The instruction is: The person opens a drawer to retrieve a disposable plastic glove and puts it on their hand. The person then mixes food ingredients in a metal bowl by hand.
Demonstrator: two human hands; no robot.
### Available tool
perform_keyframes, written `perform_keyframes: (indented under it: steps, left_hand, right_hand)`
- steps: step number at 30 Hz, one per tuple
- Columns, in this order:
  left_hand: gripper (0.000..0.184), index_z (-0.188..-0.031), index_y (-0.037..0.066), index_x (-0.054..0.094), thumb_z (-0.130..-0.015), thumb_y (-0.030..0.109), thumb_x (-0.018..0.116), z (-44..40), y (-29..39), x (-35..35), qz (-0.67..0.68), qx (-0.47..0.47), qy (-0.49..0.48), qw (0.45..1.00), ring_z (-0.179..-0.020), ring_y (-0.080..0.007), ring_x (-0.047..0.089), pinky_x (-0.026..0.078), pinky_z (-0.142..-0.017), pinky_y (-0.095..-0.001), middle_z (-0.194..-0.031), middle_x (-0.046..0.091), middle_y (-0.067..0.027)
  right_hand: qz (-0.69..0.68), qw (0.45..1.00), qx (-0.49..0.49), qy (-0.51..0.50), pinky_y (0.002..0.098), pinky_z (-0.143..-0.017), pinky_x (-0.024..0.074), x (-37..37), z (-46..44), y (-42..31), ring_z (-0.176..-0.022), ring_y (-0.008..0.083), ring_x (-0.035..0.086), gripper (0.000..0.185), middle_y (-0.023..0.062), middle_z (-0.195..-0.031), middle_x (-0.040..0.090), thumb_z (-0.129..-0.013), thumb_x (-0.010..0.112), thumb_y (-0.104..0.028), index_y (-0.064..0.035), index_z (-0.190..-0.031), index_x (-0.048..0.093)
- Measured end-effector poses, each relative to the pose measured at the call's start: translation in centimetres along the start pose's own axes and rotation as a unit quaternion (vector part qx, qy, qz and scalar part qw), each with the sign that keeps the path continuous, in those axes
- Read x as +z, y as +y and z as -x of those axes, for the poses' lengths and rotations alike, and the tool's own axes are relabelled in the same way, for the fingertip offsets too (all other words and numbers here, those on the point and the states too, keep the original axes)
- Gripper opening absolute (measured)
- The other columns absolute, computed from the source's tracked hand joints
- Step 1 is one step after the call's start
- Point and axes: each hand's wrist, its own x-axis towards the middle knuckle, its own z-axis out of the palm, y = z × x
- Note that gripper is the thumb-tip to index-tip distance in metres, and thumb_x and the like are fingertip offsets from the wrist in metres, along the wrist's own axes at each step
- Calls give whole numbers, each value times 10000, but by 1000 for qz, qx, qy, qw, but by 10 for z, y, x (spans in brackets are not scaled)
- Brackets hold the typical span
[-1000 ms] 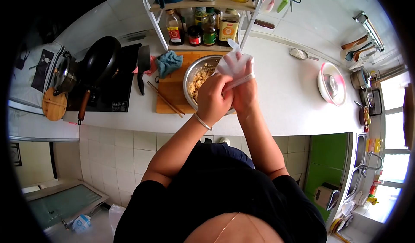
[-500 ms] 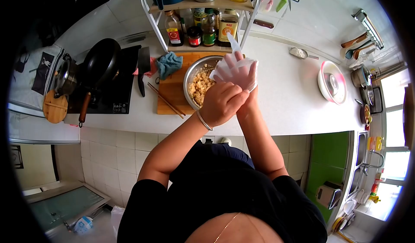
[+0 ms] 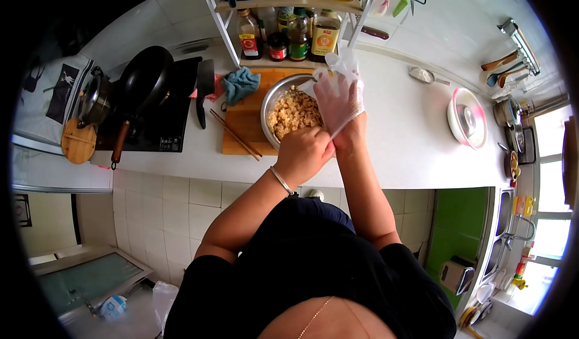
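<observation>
plastic glove: on the right hand, by the right side of the bowl
left hand: fingers pinched on the glove's edge, maybe to hold it snug
right hand: fingers stretched, gripping nothing, perhaps so the glove fits

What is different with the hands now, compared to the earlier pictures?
The left hand has drawn the clear glove further down over the right hand, toward the wrist, and now grips its edge. The bowl, chopsticks and cleaver stayed in place.
</observation>
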Motion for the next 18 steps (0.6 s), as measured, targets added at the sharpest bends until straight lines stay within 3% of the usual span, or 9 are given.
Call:
perform_keyframes:
  steps: [3,8,11,12,13,15,16,17,18]
  left_hand:
    - [140,-658,65,540,-749,102,640,1,0,-2,-13,33,0,999,-592,-270,591,486,-545,-379,-654,573,-81]
    - [138,-665,68,544,-740,97,656,3,-4,2,1,62,-24,998,-590,-257,590,487,-539,-371,-657,572,-71]
    - [151,-661,68,544,-742,104,666,0,-7,4,11,75,-26,997,-583,-254,587,480,-530,-370,-645,562,-67]
    - [167,-654,66,541,-747,113,671,0,-8,4,17,85,-20,996,-576,-254,583,473,-523,-370,-636,555,-65]
    - [167,-654,66,541,-747,113,671,0,-7,1,19,87,-23,996,-576,-254,583,473,-523,-370,-636,555,-65]
    - [221,-634,62,531,-763,145,690,-3,-5,-11,89,64,-21,994,-537,-237,551,443,-499,-352,-610,525,-60]
    - [271,-622,70,512,-769,185,709,-7,-4,-19,97,55,29,993,-523,-221,528,424,-489,-344,-599,497,-52]
    - [218,-655,72,535,-751,134,720,-11,-1,-23,122,28,114,985,-523,-215,525,417,-485,-341,-610,501,-58]
    - [195,-675,70,545,-747,117,720,-16,-2,-27,122,14,144,982,-527,-215,527,421,-492,-339,-630,513,-60]
  right_hand:
    - [85,996,-23,3,549,-1067,298,-7,-1,2,-1283,332,373,477,60,-1431,334,-969,446,-419,-219,-1389,342]
    - [36,993,97,49,592,-1047,230,2,-4,-1,-1279,363,336,640,54,-1427,344,-919,319,-652,-221,-1392,342]
    - [37,988,148,20,606,-1053,203,2,-8,-6,-1286,373,319,721,61,-1436,333,-886,315,-706,-227,-1424,297]
    - [123,985,116,29,583,-1069,191,0,-11,0,-1305,374,293,828,82,-1469,295,-843,297,-767,-217,-1460,249]
    - [204,974,66,65,497,-1094,214,16,-14,5,-1316,350,315,804,114,-1478,304,-867,380,-703,-201,-1477,229]
    - [501,864,54,1,420,-1091,262,44,-23,-9,-1321,304,350,723,128,-1466,342,-899,477,-548,-170,-1472,250]
    - [668,699,-227,-113,401,-1053,326,34,-33,-8,-1269,298,423,672,155,-1394,423,-867,572,-375,-123,-1434,312]
    - [821,523,-213,-83,419,-1020,357,32,-30,-15,-1257,330,419,702,162,-1362,435,-802,646,-335,-91,-1394,359]
    - [892,416,-164,-68,430,-998,370,53,-25,-20,-1255,351,409,706,157,-1371,416,-781,653,-312,-99,-1389,364]
